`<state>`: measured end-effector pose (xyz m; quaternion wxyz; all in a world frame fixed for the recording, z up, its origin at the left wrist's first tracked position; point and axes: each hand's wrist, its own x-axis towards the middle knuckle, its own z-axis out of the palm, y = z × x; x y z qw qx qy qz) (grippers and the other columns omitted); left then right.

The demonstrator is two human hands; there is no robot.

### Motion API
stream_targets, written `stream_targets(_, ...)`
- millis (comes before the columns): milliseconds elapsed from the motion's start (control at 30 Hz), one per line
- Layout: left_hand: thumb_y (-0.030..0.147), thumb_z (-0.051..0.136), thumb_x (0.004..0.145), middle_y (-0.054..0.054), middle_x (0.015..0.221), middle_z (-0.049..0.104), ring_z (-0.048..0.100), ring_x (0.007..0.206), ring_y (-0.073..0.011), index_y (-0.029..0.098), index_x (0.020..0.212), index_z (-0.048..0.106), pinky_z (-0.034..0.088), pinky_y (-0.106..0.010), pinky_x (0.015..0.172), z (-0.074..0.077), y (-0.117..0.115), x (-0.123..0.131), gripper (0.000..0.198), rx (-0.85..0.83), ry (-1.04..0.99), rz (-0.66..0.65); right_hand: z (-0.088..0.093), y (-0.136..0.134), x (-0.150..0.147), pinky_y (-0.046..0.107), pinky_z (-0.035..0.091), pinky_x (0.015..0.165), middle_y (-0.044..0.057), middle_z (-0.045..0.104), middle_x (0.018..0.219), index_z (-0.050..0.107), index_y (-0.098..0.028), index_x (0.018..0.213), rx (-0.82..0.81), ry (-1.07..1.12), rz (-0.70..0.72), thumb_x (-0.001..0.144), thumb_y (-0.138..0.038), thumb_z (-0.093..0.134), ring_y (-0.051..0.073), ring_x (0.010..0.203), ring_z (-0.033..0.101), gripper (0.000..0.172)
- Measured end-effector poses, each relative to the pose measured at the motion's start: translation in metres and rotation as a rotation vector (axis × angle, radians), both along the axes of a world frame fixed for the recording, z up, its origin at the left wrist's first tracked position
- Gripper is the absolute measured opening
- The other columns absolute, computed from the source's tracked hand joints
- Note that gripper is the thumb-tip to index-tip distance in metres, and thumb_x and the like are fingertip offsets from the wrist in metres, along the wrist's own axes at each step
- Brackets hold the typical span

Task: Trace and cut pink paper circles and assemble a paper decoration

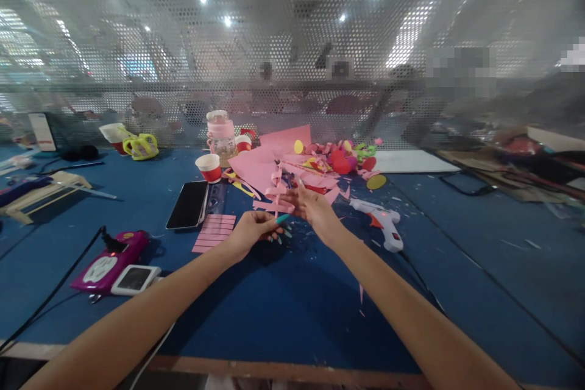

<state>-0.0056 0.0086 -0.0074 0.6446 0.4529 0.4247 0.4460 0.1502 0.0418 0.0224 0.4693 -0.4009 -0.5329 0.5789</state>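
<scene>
A looped piece made of pink paper strips (276, 192) stands between my two hands above the blue table. My left hand (253, 230) pinches its lower end between thumb and fingers; the long nails are teal. At the piece's right side, my right hand (315, 207) has its fingers closed on a strip, though the exact contact is small and partly hidden. Left of my left hand lies a pink sheet marked with dark lines (214, 233). A white glue gun with an orange trigger (381, 222) rests on its side to the right of my right hand.
Behind the hands are pink paper sheets (253, 164) and colourful cut-outs (342, 160). A phone (188, 204), paper cup (209, 168) and bottle (221, 134) stand or lie left of them. A purple power strip (112, 262) with cables is nearer. A perforated metal screen (283, 42) closes the back.
</scene>
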Motion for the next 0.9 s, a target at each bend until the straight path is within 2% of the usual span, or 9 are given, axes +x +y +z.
stream_targets(67, 0.036, 0.075, 0.053, -0.002, 0.059, 0.065, 0.054, 0.046, -0.0056, 0.011, 0.062, 0.060, 0.040, -0.017, 0.047, 0.001, 0.000, 0.000, 0.031, -0.012, -0.025, 0.013, -0.003, 0.004, 0.006, 0.029, 0.051, 0.069, 0.006, 0.069, 0.087, 0.066, -0.017, 0.081, 0.021, -0.062, 0.039, 0.063, -0.057, 0.061, 0.019, 0.078, 0.065, 0.045)
stream_targets(200, 0.035, 0.076, 0.053, -0.003, 0.058, 0.065, 0.054, 0.045, -0.0052, 0.010, 0.061, 0.060, 0.040, -0.016, 0.046, 0.001, 0.000, 0.001, 0.030, -0.016, -0.044, 0.025, -0.007, 0.006, 0.010, 0.032, 0.049, 0.074, 0.002, 0.069, 0.075, 0.068, -0.017, 0.077, 0.090, -0.207, 0.073, 0.051, -0.045, 0.074, 0.018, 0.071, 0.064, 0.039)
stream_targets(333, 0.035, 0.076, 0.052, -0.002, 0.058, 0.065, 0.053, 0.045, -0.0045, 0.010, 0.062, 0.061, 0.041, -0.016, 0.046, 0.000, 0.002, -0.001, 0.031, -0.019, -0.067, 0.033, -0.005, 0.006, 0.011, 0.034, 0.050, 0.070, 0.004, 0.068, 0.075, 0.066, -0.016, 0.073, 0.114, -0.184, 0.024, 0.061, -0.055, 0.063, 0.019, 0.069, 0.064, 0.041)
stream_targets(433, 0.036, 0.076, 0.053, -0.002, 0.061, 0.065, 0.052, 0.046, -0.0037, 0.010, 0.065, 0.063, 0.041, -0.015, 0.047, -0.003, 0.006, -0.005, 0.031, -0.003, -0.086, 0.103, -0.003, 0.011, 0.020, 0.034, 0.051, 0.066, 0.007, 0.066, 0.083, 0.061, -0.017, 0.080, 0.241, -0.243, -0.223, 0.073, -0.059, 0.047, 0.021, 0.073, 0.063, 0.045)
stream_targets(500, 0.036, 0.075, 0.054, -0.002, 0.063, 0.065, 0.052, 0.048, -0.0037, 0.010, 0.066, 0.063, 0.041, -0.015, 0.047, -0.004, 0.008, -0.007, 0.031, 0.000, -0.103, 0.162, -0.003, 0.017, 0.028, 0.034, 0.049, 0.070, 0.009, 0.065, 0.085, 0.057, -0.016, 0.085, 0.394, -0.433, -0.437, 0.077, -0.052, 0.047, 0.021, 0.078, 0.062, 0.038)
stream_targets(567, 0.036, 0.076, 0.053, -0.002, 0.063, 0.065, 0.052, 0.049, -0.0040, 0.011, 0.066, 0.064, 0.041, -0.015, 0.048, -0.004, 0.009, -0.008, 0.032, -0.006, -0.120, 0.193, -0.004, 0.024, 0.033, 0.033, 0.047, 0.075, 0.011, 0.063, 0.087, 0.055, -0.015, 0.088, 0.495, -0.713, -0.525, 0.079, -0.042, 0.049, 0.021, 0.082, 0.060, 0.029)
stream_targets(700, 0.037, 0.077, 0.051, -0.003, 0.063, 0.064, 0.051, 0.048, -0.0047, 0.010, 0.066, 0.064, 0.041, -0.017, 0.048, -0.002, 0.008, -0.007, 0.032, -0.005, -0.124, 0.182, -0.001, 0.044, 0.016, 0.031, 0.039, 0.087, 0.015, 0.060, 0.100, 0.054, -0.009, 0.096, 0.548, -1.252, -0.414, 0.082, -0.033, 0.044, 0.022, 0.099, 0.053, 0.030)
stream_targets(833, 0.038, 0.077, 0.049, -0.003, 0.062, 0.064, 0.051, 0.047, -0.0042, 0.011, 0.064, 0.064, 0.040, -0.016, 0.047, 0.004, 0.004, -0.006, 0.034, -0.004, -0.113, 0.204, 0.006, 0.067, -0.019, 0.037, 0.036, 0.090, 0.024, 0.056, 0.108, 0.054, -0.002, 0.102, 0.501, -1.405, -0.348, 0.069, -0.034, 0.058, 0.031, 0.106, 0.049, 0.046)
stream_targets(900, 0.038, 0.078, 0.046, -0.003, 0.061, 0.064, 0.051, 0.046, -0.0041, 0.011, 0.062, 0.063, 0.040, -0.016, 0.046, 0.007, 0.003, -0.006, 0.035, -0.008, -0.117, 0.222, 0.010, 0.077, -0.032, 0.041, 0.038, 0.085, 0.025, 0.058, 0.104, 0.057, -0.001, 0.101, 0.433, -1.473, -0.317, 0.065, -0.031, 0.061, 0.035, 0.102, 0.052, 0.047)
